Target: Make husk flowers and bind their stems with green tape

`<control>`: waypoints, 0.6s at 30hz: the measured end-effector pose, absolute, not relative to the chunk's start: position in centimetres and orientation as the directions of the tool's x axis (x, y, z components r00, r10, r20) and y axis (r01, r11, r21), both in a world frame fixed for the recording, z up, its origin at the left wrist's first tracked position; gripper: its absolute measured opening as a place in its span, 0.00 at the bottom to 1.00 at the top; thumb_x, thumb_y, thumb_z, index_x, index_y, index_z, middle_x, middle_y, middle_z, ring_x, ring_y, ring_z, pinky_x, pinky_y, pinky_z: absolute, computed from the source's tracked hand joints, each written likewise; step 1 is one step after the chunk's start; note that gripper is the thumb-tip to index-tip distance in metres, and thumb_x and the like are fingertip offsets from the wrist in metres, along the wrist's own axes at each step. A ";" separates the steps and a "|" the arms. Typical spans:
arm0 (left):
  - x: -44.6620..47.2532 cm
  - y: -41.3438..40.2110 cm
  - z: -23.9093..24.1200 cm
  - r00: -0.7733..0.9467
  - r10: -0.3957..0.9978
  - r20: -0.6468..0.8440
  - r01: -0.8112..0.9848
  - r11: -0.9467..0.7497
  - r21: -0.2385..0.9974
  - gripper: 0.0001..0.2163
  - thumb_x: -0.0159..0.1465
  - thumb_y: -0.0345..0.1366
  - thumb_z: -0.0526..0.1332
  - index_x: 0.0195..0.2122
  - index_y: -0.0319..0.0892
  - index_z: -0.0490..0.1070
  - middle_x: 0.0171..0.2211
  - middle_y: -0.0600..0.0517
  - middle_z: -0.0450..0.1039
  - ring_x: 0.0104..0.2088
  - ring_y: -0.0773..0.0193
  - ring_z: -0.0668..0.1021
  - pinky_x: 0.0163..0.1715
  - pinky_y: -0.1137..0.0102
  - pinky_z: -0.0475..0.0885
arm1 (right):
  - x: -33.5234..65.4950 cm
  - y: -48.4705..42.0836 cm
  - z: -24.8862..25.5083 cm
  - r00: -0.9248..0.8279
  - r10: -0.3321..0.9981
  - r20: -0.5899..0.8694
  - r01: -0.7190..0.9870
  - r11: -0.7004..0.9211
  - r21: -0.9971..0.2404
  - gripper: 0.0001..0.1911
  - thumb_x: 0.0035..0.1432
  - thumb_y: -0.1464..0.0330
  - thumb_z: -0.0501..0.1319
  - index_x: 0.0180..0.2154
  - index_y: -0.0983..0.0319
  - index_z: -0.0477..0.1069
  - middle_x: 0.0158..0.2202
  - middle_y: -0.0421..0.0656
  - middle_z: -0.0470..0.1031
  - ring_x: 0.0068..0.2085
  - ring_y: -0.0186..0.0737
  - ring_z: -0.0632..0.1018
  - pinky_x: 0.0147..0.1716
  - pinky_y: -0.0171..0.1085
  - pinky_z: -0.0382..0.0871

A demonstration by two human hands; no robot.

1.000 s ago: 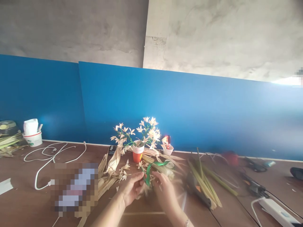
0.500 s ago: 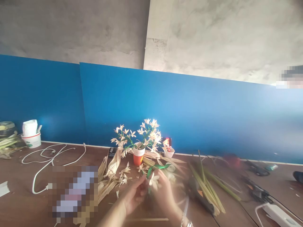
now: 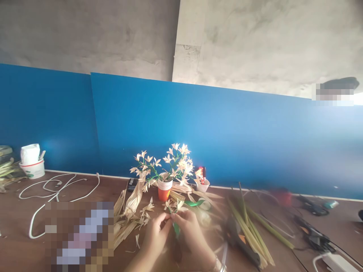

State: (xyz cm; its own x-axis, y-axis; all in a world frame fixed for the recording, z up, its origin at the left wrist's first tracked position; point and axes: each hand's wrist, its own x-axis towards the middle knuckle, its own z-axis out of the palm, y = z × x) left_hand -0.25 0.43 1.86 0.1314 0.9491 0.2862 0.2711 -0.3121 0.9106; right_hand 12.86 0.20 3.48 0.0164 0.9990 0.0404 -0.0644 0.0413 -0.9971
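Blue panels point(image 3: 198, 124) back the brown table point(image 3: 17, 241), where left hand point(image 3: 156, 231) and right hand point(image 3: 190, 229) pinch a flowered stem point(image 3: 170, 210).

A white cable point(image 3: 57, 193) lies looped near a white tub point(image 3: 32, 169), before a blue partition point(image 3: 181, 121).

Head-worn view, forward and down

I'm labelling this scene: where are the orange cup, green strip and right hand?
Orange cup point(image 3: 163, 194): head view, orange front wall.
Green strip point(image 3: 194, 203): head view, its bright stretch.
Right hand point(image 3: 187, 225): head view, back of it.
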 end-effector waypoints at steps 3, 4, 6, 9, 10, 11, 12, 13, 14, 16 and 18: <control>-0.1 0.4 1.9 0.130 0.959 0.252 0.237 -0.277 0.931 0.14 0.60 0.45 0.56 0.26 0.43 0.75 0.18 0.52 0.72 0.23 0.60 0.74 0.24 0.71 0.67 | 12.8 0.5 2.4 0.040 0.996 0.076 -0.075 0.079 -0.994 0.16 0.44 0.58 0.67 0.24 0.66 0.75 0.23 0.44 0.74 0.28 0.39 0.72 0.29 0.35 0.64; -0.1 0.3 2.1 0.130 0.961 0.244 0.231 -0.269 0.935 0.14 0.60 0.44 0.56 0.24 0.43 0.75 0.18 0.52 0.72 0.22 0.60 0.73 0.23 0.71 0.66 | 12.8 0.6 2.1 0.068 0.994 0.083 -0.060 0.087 -0.994 0.16 0.44 0.57 0.67 0.23 0.65 0.75 0.22 0.44 0.74 0.27 0.39 0.72 0.29 0.35 0.64; 0.1 0.1 2.4 0.128 0.963 0.236 0.220 -0.260 0.940 0.15 0.59 0.44 0.57 0.20 0.42 0.72 0.17 0.52 0.71 0.20 0.62 0.71 0.22 0.72 0.65 | 12.9 0.7 1.6 0.110 0.990 0.084 -0.017 0.086 -0.996 0.16 0.43 0.57 0.67 0.22 0.65 0.74 0.22 0.43 0.73 0.26 0.38 0.71 0.28 0.35 0.65; 0.3 -0.1 2.8 0.121 0.961 0.248 0.216 -0.269 0.939 0.15 0.58 0.42 0.57 0.18 0.42 0.70 0.17 0.53 0.70 0.20 0.64 0.70 0.23 0.73 0.64 | 13.2 0.8 1.3 0.113 0.991 0.078 0.027 0.076 -0.997 0.16 0.42 0.57 0.67 0.21 0.66 0.73 0.22 0.43 0.72 0.26 0.37 0.70 0.28 0.34 0.64; 0.3 -0.2 2.8 0.118 0.960 0.253 0.216 -0.274 0.937 0.14 0.58 0.42 0.57 0.18 0.42 0.69 0.16 0.53 0.69 0.20 0.64 0.69 0.23 0.73 0.64 | 13.2 0.8 1.3 0.104 0.992 0.075 0.029 0.072 -0.997 0.17 0.42 0.57 0.67 0.21 0.66 0.73 0.21 0.43 0.71 0.26 0.37 0.69 0.27 0.34 0.63; 0.3 -0.3 2.7 0.117 0.960 0.256 0.215 -0.276 0.937 0.14 0.58 0.42 0.57 0.18 0.42 0.69 0.17 0.54 0.69 0.21 0.64 0.70 0.24 0.73 0.64 | 13.2 0.8 1.3 0.096 0.993 0.066 0.018 0.065 -0.998 0.17 0.42 0.57 0.67 0.21 0.66 0.72 0.21 0.42 0.71 0.25 0.36 0.69 0.26 0.34 0.62; 0.3 -0.3 2.6 0.117 0.960 0.256 0.211 -0.276 0.938 0.14 0.58 0.41 0.57 0.19 0.42 0.69 0.17 0.54 0.69 0.21 0.64 0.70 0.24 0.73 0.64 | 13.2 0.8 1.4 0.085 0.995 0.053 -0.002 0.053 -0.999 0.18 0.42 0.56 0.67 0.21 0.65 0.71 0.20 0.41 0.70 0.25 0.35 0.68 0.25 0.33 0.62; 0.4 -0.3 2.5 0.117 0.961 0.251 0.204 -0.271 0.941 0.13 0.58 0.42 0.57 0.19 0.41 0.69 0.17 0.54 0.69 0.22 0.64 0.70 0.24 0.74 0.64 | 13.1 0.8 1.4 0.070 0.997 0.037 -0.030 0.039 -0.999 0.18 0.42 0.56 0.67 0.21 0.65 0.71 0.20 0.41 0.70 0.24 0.35 0.68 0.25 0.33 0.61; 0.4 -0.2 2.2 0.119 0.963 0.243 0.193 -0.262 0.946 0.13 0.59 0.42 0.57 0.20 0.41 0.69 0.17 0.54 0.69 0.22 0.64 0.70 0.23 0.74 0.63 | 13.0 0.8 1.4 0.054 0.998 0.022 -0.062 0.025 -0.998 0.18 0.42 0.55 0.67 0.22 0.65 0.70 0.20 0.40 0.70 0.24 0.34 0.68 0.25 0.33 0.61; 0.5 -0.1 1.8 0.112 0.968 0.224 0.168 -0.241 0.956 0.13 0.59 0.43 0.57 0.21 0.41 0.70 0.18 0.53 0.70 0.21 0.64 0.71 0.22 0.74 0.63 | 12.8 0.7 1.5 0.025 1.000 0.009 -0.116 0.012 -0.993 0.19 0.43 0.55 0.67 0.23 0.65 0.70 0.21 0.40 0.70 0.24 0.34 0.69 0.26 0.33 0.62; 0.6 0.0 1.5 0.105 0.972 0.213 0.157 -0.227 0.961 0.14 0.59 0.44 0.56 0.22 0.41 0.71 0.19 0.52 0.71 0.22 0.62 0.72 0.22 0.73 0.65 | 12.7 0.6 1.6 0.020 1.000 0.012 -0.133 0.015 -0.991 0.19 0.44 0.54 0.67 0.23 0.64 0.70 0.21 0.40 0.70 0.24 0.34 0.69 0.26 0.33 0.62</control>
State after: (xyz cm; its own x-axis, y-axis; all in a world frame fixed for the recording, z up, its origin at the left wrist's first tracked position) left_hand 0.57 0.00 1.47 0.1045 0.9715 0.2127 0.1569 -0.2273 0.9611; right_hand 12.65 0.60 1.60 0.0196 0.9997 0.0122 -0.1334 0.0147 -0.9910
